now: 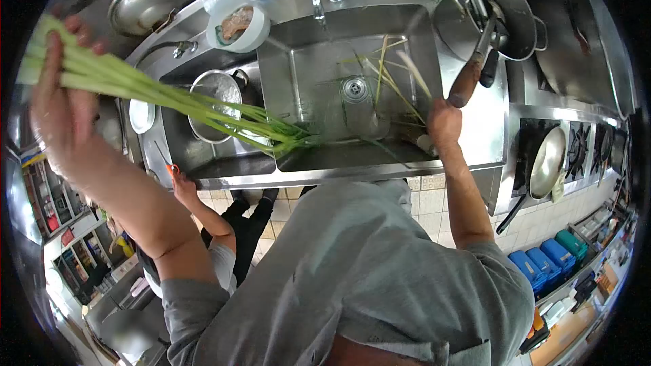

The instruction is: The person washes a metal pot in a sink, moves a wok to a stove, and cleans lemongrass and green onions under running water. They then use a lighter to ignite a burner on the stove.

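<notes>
A long bundle of green stalks (169, 95) hangs slantwise from my left hand (64, 81), whose fingers are wrapped round its thick pale end at the far left. The leafy tips reach down over the left part of the large sink (312, 54). At the sink's right side my right hand (445, 124) is closed; a pale stalk end (415, 73) and thin yellowish strands (386, 74) are beside it. What it holds, if anything, is hidden. The drain (354, 89) shows near the middle of the sink.
A pot (215, 105) stands in the smaller left sink. A co-worker's hand (183, 186) holds orange-handled scissors (171, 168) at the left. A white container (241, 30) with food sits behind. At the right are a large pot (522, 17) and a pan (548, 163) on the stove.
</notes>
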Available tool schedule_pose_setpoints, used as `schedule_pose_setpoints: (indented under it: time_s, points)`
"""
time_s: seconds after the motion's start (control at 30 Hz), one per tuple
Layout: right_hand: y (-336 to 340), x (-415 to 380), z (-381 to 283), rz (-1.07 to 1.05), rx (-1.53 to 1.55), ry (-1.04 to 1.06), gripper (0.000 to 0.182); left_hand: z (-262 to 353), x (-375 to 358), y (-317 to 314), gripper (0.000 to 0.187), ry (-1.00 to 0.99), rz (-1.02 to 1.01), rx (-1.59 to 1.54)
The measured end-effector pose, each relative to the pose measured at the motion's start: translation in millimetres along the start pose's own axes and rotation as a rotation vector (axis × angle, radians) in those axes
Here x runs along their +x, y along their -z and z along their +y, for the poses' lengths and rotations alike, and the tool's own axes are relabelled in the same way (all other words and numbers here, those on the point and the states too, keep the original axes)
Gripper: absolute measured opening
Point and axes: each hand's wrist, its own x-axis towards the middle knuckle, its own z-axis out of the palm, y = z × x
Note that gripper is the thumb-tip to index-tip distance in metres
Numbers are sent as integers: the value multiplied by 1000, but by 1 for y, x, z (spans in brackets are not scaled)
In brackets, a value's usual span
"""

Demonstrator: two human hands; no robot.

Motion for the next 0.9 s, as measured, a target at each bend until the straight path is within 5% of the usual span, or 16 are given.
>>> schedule_pose_setpoints:
  time_s: [0.03,0.07,0.2,0.4,0.5,0.53,0.63,0.77,0.83,0.9]
  points:
    - [-23,-4,-9,57,16,135,17,-14,-11,-27,39,-30,-11,20]
    - [-31,-4,-35,-140,-43,119,15,-27,-20,-51,39,-39,-144,-109]
    - [-142,-9,-86,-796,56,581,16,-73,-28,-86,40,21,-173,-320]
    - [-167,18,-129,-1295,454,148,16,-94,-41,-78,44,126,-30,-233]
    - [-178,66,-123,-937,198,208,23,-94,-50,-63,43,73,82,-177]
    - [-206,86,-111,-661,218,71,26,-96,-54,-60,41,42,85,-185]
    - [-245,167,-71,-275,182,-11,35,-112,-64,-57,39,-18,74,-238]
    - [-273,213,-62,-156,-7,241,47,-148,-75,-57,38,-2,171,-185]
    - [-224,196,-104,-391,212,-136,68,-158,-80,-54,38,29,216,-159]
    - [-206,153,-133,-540,44,63,87,-156,-87,-25,39,30,261,-121]
